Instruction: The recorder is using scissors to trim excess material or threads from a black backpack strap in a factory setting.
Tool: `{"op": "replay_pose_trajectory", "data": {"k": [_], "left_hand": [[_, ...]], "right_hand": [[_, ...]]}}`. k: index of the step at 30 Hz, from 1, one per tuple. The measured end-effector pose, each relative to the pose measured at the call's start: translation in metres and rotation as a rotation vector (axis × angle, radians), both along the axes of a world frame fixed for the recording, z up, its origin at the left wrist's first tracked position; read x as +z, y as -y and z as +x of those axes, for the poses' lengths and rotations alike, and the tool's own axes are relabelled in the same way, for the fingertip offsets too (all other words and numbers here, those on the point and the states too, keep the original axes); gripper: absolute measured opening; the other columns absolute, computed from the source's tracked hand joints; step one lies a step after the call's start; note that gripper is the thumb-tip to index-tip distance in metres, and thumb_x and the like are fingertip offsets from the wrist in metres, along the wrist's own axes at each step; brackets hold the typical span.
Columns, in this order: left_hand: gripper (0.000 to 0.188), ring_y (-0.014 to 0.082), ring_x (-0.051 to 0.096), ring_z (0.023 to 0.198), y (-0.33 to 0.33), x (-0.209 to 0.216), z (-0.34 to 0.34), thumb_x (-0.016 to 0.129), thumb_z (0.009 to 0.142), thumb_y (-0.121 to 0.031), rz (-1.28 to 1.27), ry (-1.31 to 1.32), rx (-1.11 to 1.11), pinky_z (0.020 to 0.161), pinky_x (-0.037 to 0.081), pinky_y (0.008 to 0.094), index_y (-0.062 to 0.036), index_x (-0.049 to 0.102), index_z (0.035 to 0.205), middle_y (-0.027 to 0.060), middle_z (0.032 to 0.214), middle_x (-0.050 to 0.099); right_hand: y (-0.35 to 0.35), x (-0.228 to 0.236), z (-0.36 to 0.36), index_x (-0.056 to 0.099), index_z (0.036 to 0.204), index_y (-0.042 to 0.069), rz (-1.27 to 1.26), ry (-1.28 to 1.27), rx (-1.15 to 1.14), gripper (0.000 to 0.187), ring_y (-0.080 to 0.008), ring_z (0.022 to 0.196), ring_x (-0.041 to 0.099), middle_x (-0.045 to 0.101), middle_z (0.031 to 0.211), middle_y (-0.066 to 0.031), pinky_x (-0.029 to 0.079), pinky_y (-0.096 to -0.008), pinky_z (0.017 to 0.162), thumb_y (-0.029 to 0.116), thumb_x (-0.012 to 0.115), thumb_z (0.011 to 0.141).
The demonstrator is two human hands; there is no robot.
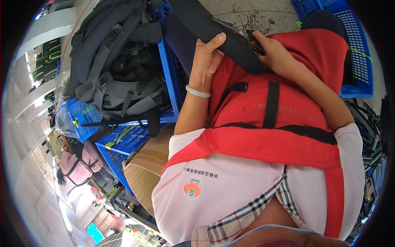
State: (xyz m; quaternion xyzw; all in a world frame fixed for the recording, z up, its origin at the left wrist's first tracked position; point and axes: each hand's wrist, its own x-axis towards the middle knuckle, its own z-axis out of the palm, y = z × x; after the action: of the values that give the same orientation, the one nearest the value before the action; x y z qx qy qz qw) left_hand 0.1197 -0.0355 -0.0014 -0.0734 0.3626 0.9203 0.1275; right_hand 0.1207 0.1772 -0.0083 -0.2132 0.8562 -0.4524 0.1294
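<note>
A long black padded strap (236, 47) lies across my lap, over the red apron (267, 103). My left hand (209, 52) is closed on its near side, with the thumb pressed on top of the padding. At the strap's far edge, my right hand (275, 53) is curled around what look like small black-handled scissors (257, 43). A bit of metal shows by the strap's edge; the blades are mostly hidden.
Dark grey backpacks (119, 61) are piled in a blue crate (170, 78) on my left. Below stand another blue crate (123, 140) and a cardboard box (144, 164). A blue basket (358, 49) is at my right. Black scraps (251, 18) litter the floor ahead.
</note>
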Motion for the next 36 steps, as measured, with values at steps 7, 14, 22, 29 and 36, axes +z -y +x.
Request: {"op": "replay_pose_trajectory", "data": {"k": [7, 14, 22, 29, 36], "left_hand": [[0.019, 0.0214, 0.065, 0.087, 0.002, 0.001, -0.003, 0.066, 0.082, 0.003, 0.031, -0.019, 0.052, 0.08, 0.055, 0.0344, -0.0024, 0.062, 0.099, 0.0081, 0.094, 0.066], [0.041, 0.0228, 0.062, 0.092, 0.003, 0.005, -0.005, 0.073, 0.076, -0.004, -0.085, -0.029, -0.024, 0.086, 0.051, 0.0357, -0.0016, 0.055, 0.113, 0.0109, 0.102, 0.062], [0.022, 0.0126, 0.063, 0.076, 0.001, 0.061, -0.022, 0.073, 0.073, -0.004, -0.72, -0.039, -0.558, 0.067, 0.05, 0.0276, 0.0016, 0.066, 0.093, 0.0045, 0.083, 0.067], [0.019, 0.0066, 0.055, 0.066, -0.079, 0.149, -0.03, 0.076, 0.07, -0.003, -0.839, -0.386, -1.145, 0.06, 0.044, 0.0246, 0.0016, 0.065, 0.085, -0.0001, 0.071, 0.061], [0.044, 0.0211, 0.06, 0.095, -0.084, 0.147, -0.128, 0.049, 0.096, -0.042, 0.12, -0.106, -0.635, 0.08, 0.049, 0.0337, -0.0032, 0.059, 0.114, 0.0121, 0.108, 0.062]], "right_hand": [[-0.001, 0.004, -0.011, 0.05, 0.097, -0.001, -0.092, -0.02, 0.006, 0.028, -0.0356, 0.071, 0.06, 0.059, 0.079, -0.0225, 0.045, -0.0404, 0.064, 0.016, 0.067, 0.084], [-0.019, 0.019, -0.017, 0.046, 0.086, 0.002, -0.173, 0.202, -0.276, 0.034, -0.0102, 0.064, 0.037, 0.04, 0.069, -0.0004, 0.035, -0.0284, 0.056, 0.021, 0.074, 0.082], [-0.084, 0.083, -0.038, 0.048, 0.107, 0.006, -0.093, -0.295, -0.422, 0.037, -0.0347, 0.079, 0.061, 0.059, 0.09, -0.0129, 0.048, -0.0396, 0.068, 0.013, 0.07, 0.077], [-0.161, 0.118, -0.019, 0.054, 0.105, 0.005, -0.108, 0.019, -0.271, 0.032, -0.0162, 0.073, 0.053, 0.055, 0.086, -0.006, 0.044, -0.0284, 0.066, 0.005, 0.07, 0.077], [-0.253, 0.128, -0.029, 0.059, 0.093, 0.005, -0.184, -0.27, -0.858, 0.029, -0.006, 0.055, 0.045, 0.049, 0.065, 0.0026, 0.034, -0.0227, 0.05, 0.026, 0.074, 0.081]]}}
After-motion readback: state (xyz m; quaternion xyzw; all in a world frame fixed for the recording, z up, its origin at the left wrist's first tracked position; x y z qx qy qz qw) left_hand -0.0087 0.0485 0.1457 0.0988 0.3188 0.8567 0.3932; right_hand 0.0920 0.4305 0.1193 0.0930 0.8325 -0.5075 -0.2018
